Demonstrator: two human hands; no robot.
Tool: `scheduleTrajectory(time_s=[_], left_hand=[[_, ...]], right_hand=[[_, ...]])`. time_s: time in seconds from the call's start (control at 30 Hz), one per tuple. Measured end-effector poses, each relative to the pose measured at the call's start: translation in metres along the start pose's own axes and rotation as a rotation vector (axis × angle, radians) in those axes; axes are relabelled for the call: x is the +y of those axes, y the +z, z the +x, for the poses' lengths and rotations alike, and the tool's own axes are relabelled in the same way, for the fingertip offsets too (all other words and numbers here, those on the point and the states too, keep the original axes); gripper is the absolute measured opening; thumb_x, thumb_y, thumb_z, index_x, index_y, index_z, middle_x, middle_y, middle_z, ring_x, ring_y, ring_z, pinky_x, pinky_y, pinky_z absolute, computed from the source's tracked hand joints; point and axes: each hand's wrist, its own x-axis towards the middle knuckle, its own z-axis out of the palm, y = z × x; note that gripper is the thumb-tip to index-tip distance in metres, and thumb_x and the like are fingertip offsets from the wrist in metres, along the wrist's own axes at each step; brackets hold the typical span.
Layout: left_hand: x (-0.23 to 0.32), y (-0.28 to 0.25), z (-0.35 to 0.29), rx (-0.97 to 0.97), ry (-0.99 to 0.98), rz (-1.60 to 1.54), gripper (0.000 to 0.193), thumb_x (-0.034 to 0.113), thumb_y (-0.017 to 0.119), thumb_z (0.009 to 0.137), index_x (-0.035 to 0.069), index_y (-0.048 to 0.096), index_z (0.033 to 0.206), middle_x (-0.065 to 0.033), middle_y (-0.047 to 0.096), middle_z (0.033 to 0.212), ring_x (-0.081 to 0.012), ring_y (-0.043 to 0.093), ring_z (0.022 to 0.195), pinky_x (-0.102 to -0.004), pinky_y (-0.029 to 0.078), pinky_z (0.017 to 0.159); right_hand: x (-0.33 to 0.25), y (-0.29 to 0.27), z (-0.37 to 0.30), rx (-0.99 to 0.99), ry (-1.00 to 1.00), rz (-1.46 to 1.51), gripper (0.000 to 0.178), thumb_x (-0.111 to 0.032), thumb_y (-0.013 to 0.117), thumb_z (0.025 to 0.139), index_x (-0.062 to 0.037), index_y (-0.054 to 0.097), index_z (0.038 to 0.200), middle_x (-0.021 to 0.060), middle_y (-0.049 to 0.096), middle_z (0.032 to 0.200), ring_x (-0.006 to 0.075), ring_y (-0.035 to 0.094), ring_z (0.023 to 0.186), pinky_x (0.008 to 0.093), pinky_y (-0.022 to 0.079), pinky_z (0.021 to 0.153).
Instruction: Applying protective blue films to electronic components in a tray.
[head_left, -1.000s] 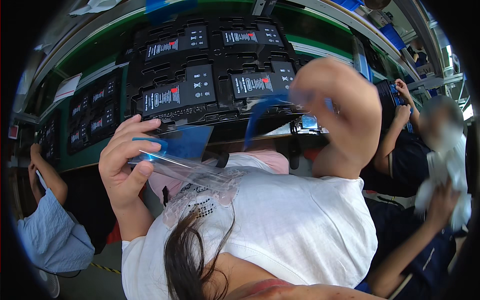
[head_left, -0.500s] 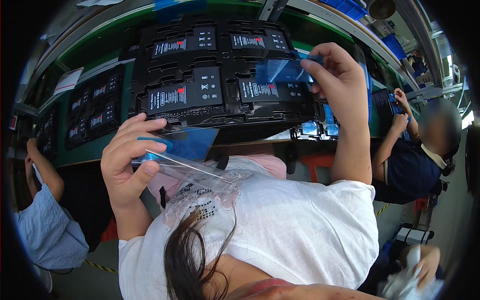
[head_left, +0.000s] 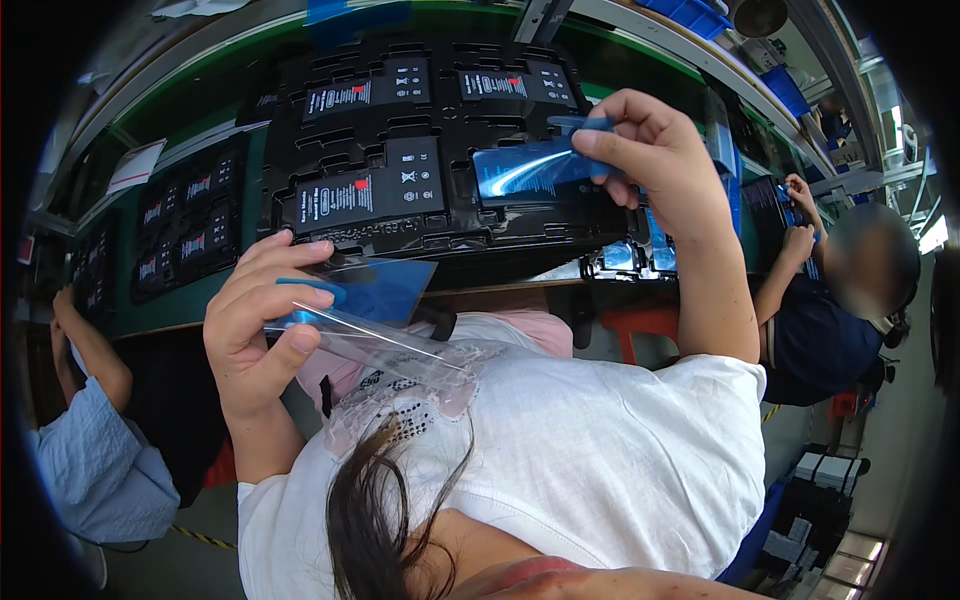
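Note:
My right hand (head_left: pixel 650 150) is closed in a pinch on one end of a blue-tinted film (head_left: pixel 525 172). The film spreads over the near right battery in a black molded tray (head_left: pixel 425 238); whether it touches the battery, I cannot tell. Flat black batteries with white print and a red mark sit in the tray, among them the near left one (head_left: pixel 400 190). My left hand (head_left: pixel 262 325), in front of the tray, grips plastic film: a clear strip (head_left: pixel 385 337) slants toward my shirt, and a blue sheet (head_left: pixel 400 285) sticks out beside it.
Another tray of batteries (head_left: pixel 190 220) stands on the green bench to the left. Co-workers sit on both sides, the right one's hands (head_left: pixel 800 215) holding something blue. Metal shelf rails and a blue bin (head_left: pixel 690 18) are at the back.
My right hand has moved slightly left and down, and its film, raised and tilted before, now spreads flatter over the near right battery. My left hand has barely moved.

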Motion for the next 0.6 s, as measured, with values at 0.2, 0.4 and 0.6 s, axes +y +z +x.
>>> scheduleTrajectory(time_s=[0.2,0.4,0.6], left_hand=[[-0.002,-0.001,0.0,-0.005,0.006,-0.011,0.03,0.033,0.067,0.075,0.003,0.066,0.078,-0.01,0.065,0.074,-0.0329,0.063,0.096,-0.049,0.036,0.096],[-0.003,-0.001,-0.001,0.001,0.009,-0.007,0.03,0.033,0.067,0.075,0.003,0.065,0.078,-0.0098,0.065,0.074,-0.0328,0.063,0.096,-0.0486,0.036,0.096],[-0.009,-0.005,-0.007,0.002,0.032,-0.007,0.029,0.033,0.067,0.076,0.004,0.065,0.078,-0.0097,0.065,0.073,-0.0325,0.063,0.096,-0.0483,0.036,0.096]], right_hand=[[0.0,0.003,-0.001,0.007,0.062,-0.068,0.017,-0.013,0.069,0.079,-0.0018,0.059,0.087,0.0022,0.059,0.06,0.0037,0.051,0.044,0.0159,0.035,0.039],[-0.001,0.005,0.0,-0.01,0.059,-0.106,0.016,-0.012,0.069,0.079,-0.002,0.059,0.086,0.0015,0.058,0.059,0.0038,0.05,0.043,0.0165,0.035,0.039],[0.0,0.013,-0.001,0.002,0.057,-0.138,0.015,-0.013,0.069,0.079,-0.0032,0.059,0.086,0.0009,0.057,0.058,0.0037,0.05,0.044,0.0166,0.035,0.039]])
